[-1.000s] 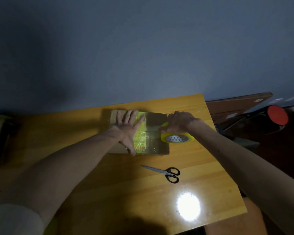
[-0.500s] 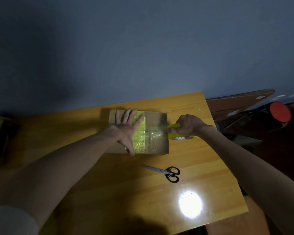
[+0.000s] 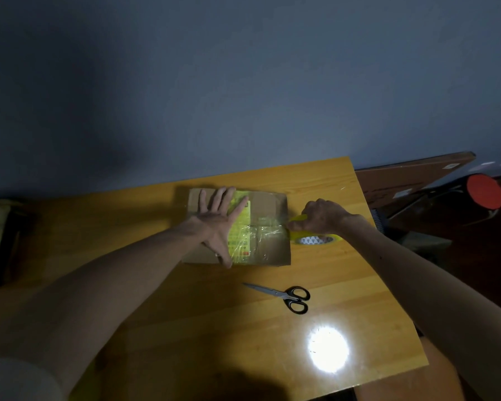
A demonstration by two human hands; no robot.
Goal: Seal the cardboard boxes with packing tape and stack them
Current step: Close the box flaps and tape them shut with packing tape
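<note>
The fingers point(image 3: 222, 195) of the left hand point(image 3: 217, 224) are straight and spread. They lie flat, palm down, on the top face of the flat brown cardboard box point(image 3: 268, 204). The thumb points toward the near edge of the box. The hand covers the left half of the top face and part of a yellow printed label point(image 3: 241, 227).

The fingers of the right hand point(image 3: 321, 217) are curled round the yellow roll of packing tape point(image 3: 315, 239) and grip it from above. The roll is just beside the right edge of the box. A strip of clear glossy tape point(image 3: 268, 230) runs across the top face from the label to the roll. Whether the roll rests on the worktop cannot be told.

The box lies on the orange-yellow wooden worktop point(image 3: 185, 314), toward its far edge, near a grey-blue wall point(image 3: 243, 82). Steel scissors with black handles point(image 3: 287, 296) lie on the worktop near the box, on its near side and apart from it, with the blades closed. A bright round reflection of light point(image 3: 327, 350) shows on the worktop nearer the person.

To the right, off the worktop, stand a dark brown board point(image 3: 411, 175) and a round red object point(image 3: 486, 191).
</note>
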